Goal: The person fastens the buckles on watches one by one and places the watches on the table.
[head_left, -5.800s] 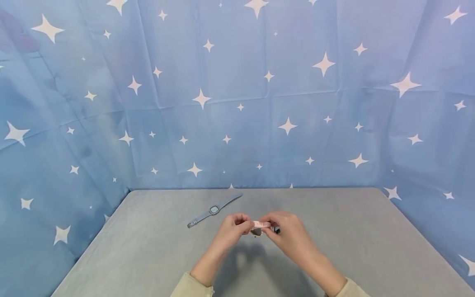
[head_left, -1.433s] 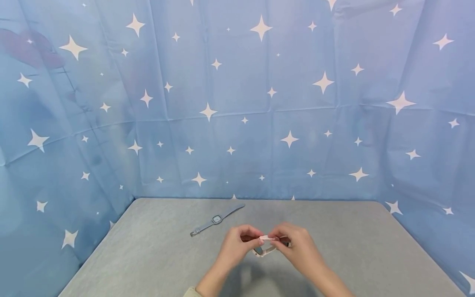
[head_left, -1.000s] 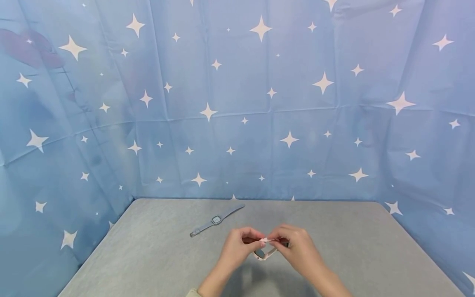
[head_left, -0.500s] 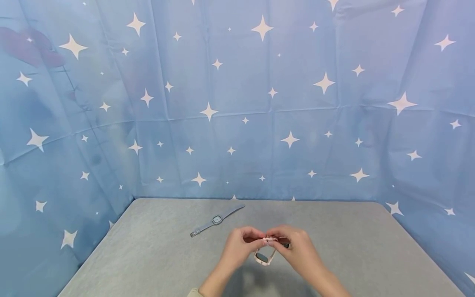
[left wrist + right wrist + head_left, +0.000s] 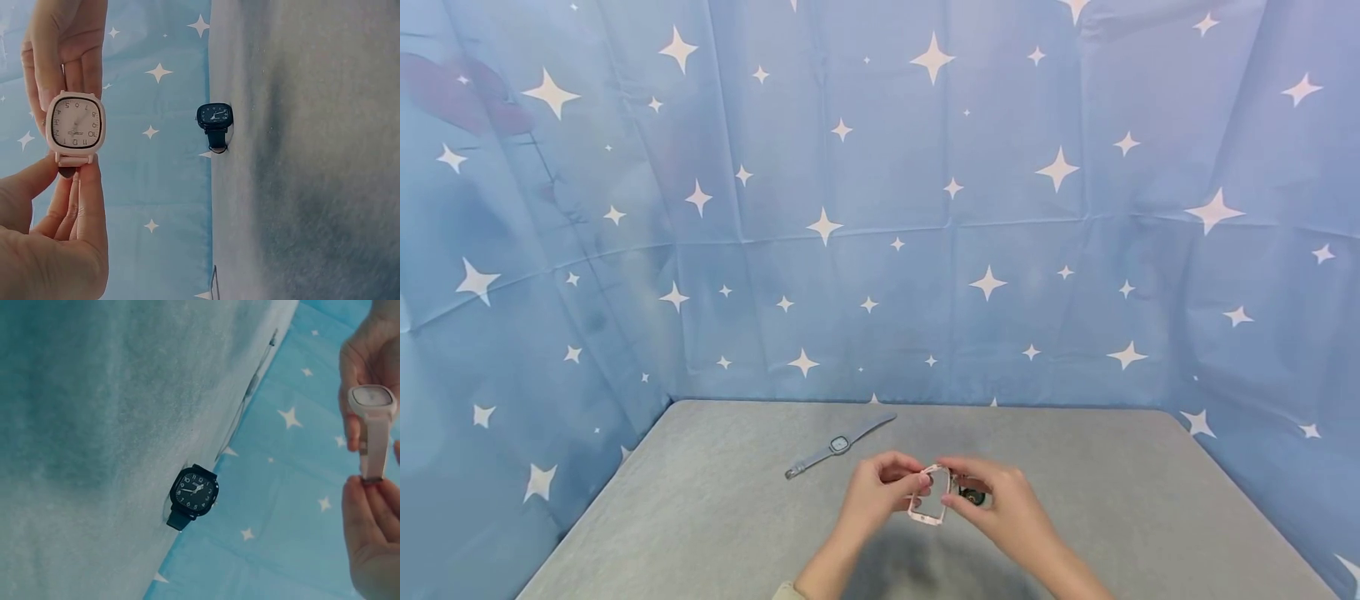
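A pale pink wristwatch (image 5: 927,518) is held up over the table between both hands, its strap bent round into a loop. My left hand (image 5: 874,493) pinches its left side with thumb and fingers. On the other side my right hand (image 5: 1000,498) grips the strap between thumb and fingertips. The left wrist view shows the square watch face (image 5: 76,123) front on, with fingers at both ends of the case. In the right wrist view the strap (image 5: 377,447) hangs from the case down to the lower hand's fingertips.
A black watch (image 5: 973,497) lies on the grey table (image 5: 1150,517), partly hidden behind the right hand. Farther back and to the left, a grey-blue watch (image 5: 839,445) lies stretched out. A blue curtain with white stars (image 5: 880,167) stands behind the table.
Earlier the hands pinched the strap close together; now they are slightly farther apart and the loop is turned more upright. More of the black watch shows. The grey-blue watch stays put.
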A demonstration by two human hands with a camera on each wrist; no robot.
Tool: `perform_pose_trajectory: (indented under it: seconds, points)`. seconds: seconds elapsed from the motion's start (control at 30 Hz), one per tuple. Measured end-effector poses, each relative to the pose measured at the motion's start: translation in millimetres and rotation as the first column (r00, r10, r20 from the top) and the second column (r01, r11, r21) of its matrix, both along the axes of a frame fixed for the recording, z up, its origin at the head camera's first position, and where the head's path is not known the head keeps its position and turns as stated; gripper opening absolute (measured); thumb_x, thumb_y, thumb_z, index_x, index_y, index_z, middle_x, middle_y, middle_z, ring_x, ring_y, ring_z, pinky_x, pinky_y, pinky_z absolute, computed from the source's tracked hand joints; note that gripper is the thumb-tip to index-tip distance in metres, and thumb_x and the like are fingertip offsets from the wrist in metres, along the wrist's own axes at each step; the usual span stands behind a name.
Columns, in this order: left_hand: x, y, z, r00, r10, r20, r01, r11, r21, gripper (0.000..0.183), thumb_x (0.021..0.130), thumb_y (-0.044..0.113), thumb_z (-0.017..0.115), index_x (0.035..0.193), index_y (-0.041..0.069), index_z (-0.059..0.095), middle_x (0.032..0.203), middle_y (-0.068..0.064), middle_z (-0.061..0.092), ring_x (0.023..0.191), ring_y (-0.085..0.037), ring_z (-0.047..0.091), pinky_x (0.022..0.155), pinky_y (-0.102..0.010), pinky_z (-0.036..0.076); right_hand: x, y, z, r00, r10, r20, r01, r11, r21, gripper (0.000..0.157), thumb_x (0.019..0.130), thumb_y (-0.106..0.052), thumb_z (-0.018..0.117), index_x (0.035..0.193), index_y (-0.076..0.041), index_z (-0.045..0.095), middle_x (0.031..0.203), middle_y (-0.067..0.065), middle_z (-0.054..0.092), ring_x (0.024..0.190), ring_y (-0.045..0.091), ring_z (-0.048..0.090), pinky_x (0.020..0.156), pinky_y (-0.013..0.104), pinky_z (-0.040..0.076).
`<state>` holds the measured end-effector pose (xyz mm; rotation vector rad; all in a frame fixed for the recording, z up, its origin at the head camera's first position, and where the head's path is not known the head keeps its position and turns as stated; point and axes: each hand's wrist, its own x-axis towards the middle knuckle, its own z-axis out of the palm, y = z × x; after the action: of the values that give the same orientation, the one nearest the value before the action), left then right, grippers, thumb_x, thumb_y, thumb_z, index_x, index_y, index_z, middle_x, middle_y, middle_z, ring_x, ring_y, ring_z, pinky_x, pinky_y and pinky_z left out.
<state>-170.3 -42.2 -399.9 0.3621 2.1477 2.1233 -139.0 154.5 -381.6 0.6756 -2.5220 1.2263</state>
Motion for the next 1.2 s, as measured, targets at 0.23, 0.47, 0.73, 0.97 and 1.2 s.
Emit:
perform_pose_trajectory:
  seconds: [0.23,0.47,0.73,0.97,1.2]
  points:
    - [-2.7,-4,-3.8,0.998,-0.019,0.065,0.012,0.995,0.101,0.022,0.091,0.013,0.072,0.099,-0.005,0.064,0.094,-0.013,0.077,0.077,-0.008,0.073,0.072,-0.031,0.062,2.9,2,-2.4,0.995,0.094,-0.022,-0.093,0.995,0.025,0.06,0.083,-0.033,0.08,0.136,-0.014,0.059,0.132,0.009,0.065,0.114,0.03,0.067,0.089,0.032,0.058]
    - [-2.9,-6,-4.1,0.992,-0.024,0.122,0.008,0.991,0.131,0.018,0.09,0.014,0.073,0.095,-0.001,0.064,0.092,-0.008,0.077,0.08,-0.011,0.074,0.074,-0.034,0.062,2.5,2,-4.2,0.992,0.123,-0.036,-0.122,0.992,0.036,0.064,0.083,-0.025,0.08,0.141,-0.013,0.055,0.136,0.011,0.062,0.118,0.031,0.063,0.092,0.032,0.057]
    - [-2.0,-6,-4.3,0.988,-0.036,0.15,0.013,0.988,0.152,0.015,0.091,0.014,0.073,0.092,0.002,0.065,0.086,-0.002,0.076,0.077,-0.009,0.073,0.073,-0.032,0.062,1.8,2,-6.7,0.991,0.121,-0.058,-0.12,0.992,0.031,0.065,0.084,-0.023,0.08,0.142,-0.014,0.054,0.136,0.012,0.062,0.12,0.032,0.062,0.093,0.029,0.057]
    - [0.1,-5,-5.1,0.984,-0.064,0.169,0.034,0.984,0.175,0.013,0.092,0.015,0.071,0.088,0.005,0.063,0.085,0.0,0.073,0.079,-0.009,0.073,0.075,-0.032,0.062,-0.1,2,-11.3,0.981,0.12,-0.149,-0.114,0.992,0.05,0.07,0.08,-0.016,0.083,0.142,-0.008,0.052,0.134,0.015,0.062,0.115,0.032,0.064,0.09,0.026,0.057]
    - [1.0,-4,-3.4,0.977,-0.095,0.192,0.053,0.976,0.211,0.013,0.093,0.016,0.07,0.092,0.005,0.063,0.088,0.0,0.073,0.083,-0.01,0.072,0.079,-0.033,0.061,0.3,2,-12.5,0.989,0.1,-0.109,-0.099,0.995,0.019,0.067,0.082,-0.019,0.081,0.142,-0.008,0.053,0.135,0.016,0.062,0.115,0.031,0.066,0.091,0.031,0.057]
